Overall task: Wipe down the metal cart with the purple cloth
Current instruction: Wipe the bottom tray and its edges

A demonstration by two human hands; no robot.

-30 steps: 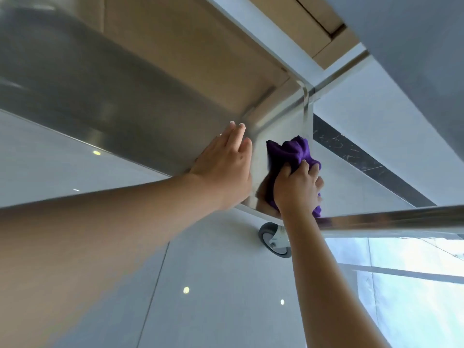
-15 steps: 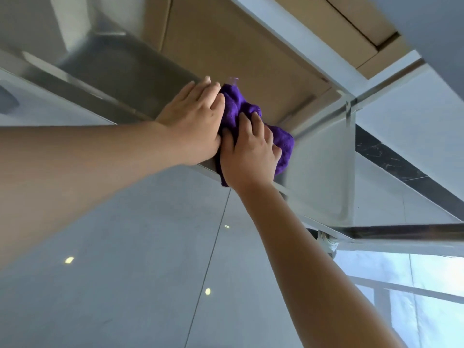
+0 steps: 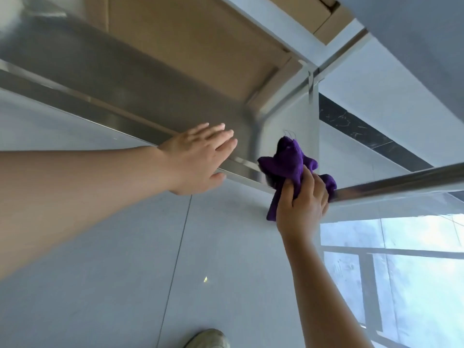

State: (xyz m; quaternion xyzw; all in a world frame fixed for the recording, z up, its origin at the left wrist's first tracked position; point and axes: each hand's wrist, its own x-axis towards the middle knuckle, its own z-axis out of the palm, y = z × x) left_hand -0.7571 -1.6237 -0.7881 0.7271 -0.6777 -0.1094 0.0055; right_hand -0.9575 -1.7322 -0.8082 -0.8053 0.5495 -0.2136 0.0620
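Seen from above, blurred with motion. Left forearm cut off at the frame's edge; left hand (image 3: 198, 159) laid flat on the rim of the metal cart (image 3: 125, 79), fingers straight and together, thumb under the rail, gripping nothing. Cart's far end lost off the upper left, its tray wall smeared by blur; long axis running from upper left down to the near corner at right. Brown cardboard (image 3: 200, 46) inside the tray, only partly in view. Further right, purple cloth (image 3: 288, 164) bunched at the cart's near corner, where rim meets the round handle bar (image 3: 401, 182); one point of it sticking up, a tail hanging below, the middle hidden by fingers. Right hand (image 3: 303, 204) clenched around the cloth, pressing it to the corner. Half a second back, both hands side by side higher along the rim, cloth next to the left hand; now well apart, cloth carried down to the corner. Caster wheel, visible a second ago, now out of sight. Below, a shoe (image 3: 208, 339) cut by the bottom edge on the grey tile floor (image 3: 100, 272).
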